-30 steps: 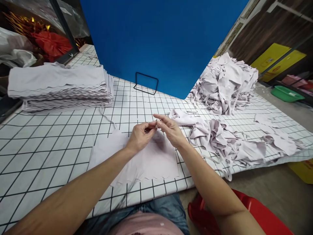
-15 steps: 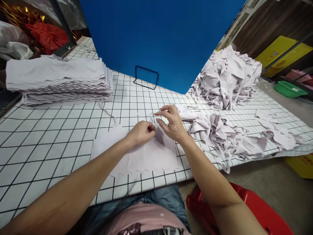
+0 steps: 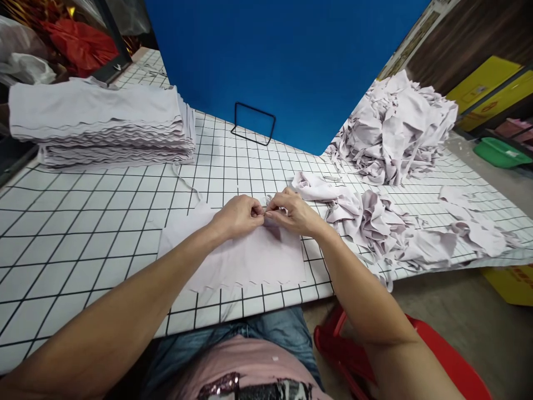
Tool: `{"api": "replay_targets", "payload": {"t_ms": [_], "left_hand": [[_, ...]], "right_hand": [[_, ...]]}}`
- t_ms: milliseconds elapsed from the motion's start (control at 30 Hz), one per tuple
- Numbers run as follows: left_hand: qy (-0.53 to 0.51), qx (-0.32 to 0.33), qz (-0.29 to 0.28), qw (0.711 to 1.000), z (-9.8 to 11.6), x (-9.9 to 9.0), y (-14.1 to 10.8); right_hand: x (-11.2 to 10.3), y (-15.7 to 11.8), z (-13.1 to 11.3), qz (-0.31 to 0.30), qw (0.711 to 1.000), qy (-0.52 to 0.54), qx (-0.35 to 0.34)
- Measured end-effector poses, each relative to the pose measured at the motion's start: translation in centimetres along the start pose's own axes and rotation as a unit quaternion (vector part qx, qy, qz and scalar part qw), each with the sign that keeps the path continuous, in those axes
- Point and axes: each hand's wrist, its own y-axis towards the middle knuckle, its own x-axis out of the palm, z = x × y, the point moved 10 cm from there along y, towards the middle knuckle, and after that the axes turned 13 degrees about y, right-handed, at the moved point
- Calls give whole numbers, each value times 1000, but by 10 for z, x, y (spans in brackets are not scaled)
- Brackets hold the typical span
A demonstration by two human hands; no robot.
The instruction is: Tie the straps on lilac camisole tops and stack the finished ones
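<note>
A pale pinkish fabric piece [image 3: 250,264] lies flat on the checked tablecloth [image 3: 104,222], near the front edge. Over its upper edge, my left hand [image 3: 241,215] is pinched on the fabric. My right hand [image 3: 290,211] meets it from the right, thumb and forefinger closed at the same spot, fingertips nearly touching. The bit of fabric between the fingertips is small and partly hidden. A thin fabric strip [image 3: 187,184] trails from the piece's upper left toward the folded stack [image 3: 104,125] of similar fabric.
A large heap of crumpled fabric [image 3: 395,128] stands at the back right, with looser pieces [image 3: 375,222] in front. A blue board [image 3: 283,66] and a black wire frame [image 3: 254,123] are at the back. A red stool [image 3: 441,355] is below the table at right.
My right hand has come down and its spread fingers have closed into a pinch against my left hand. My left hand keeps its pinch. The view has shifted slightly.
</note>
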Motion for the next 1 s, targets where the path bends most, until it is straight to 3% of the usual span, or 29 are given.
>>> {"api": "replay_targets", "payload": {"t_ms": [133,267,400,700,1000], "left_hand": [[37,30,-24,999,2,7,-6],[94,58,4,994,3,9,-15],[65,30,19,997,-1,12,-22],[8,6,36,999,-4,9,-27],[32,11,41,999,-4,13,-24]], "right_hand": [[4,-7,4,-4,999,46,6],[10,-15,10,-2,994,104,21],[12,-18,13,28,990,135,21],[18,-17,4,30,992,118,-16],[20,-16,-1,36,993,106,-24]]}}
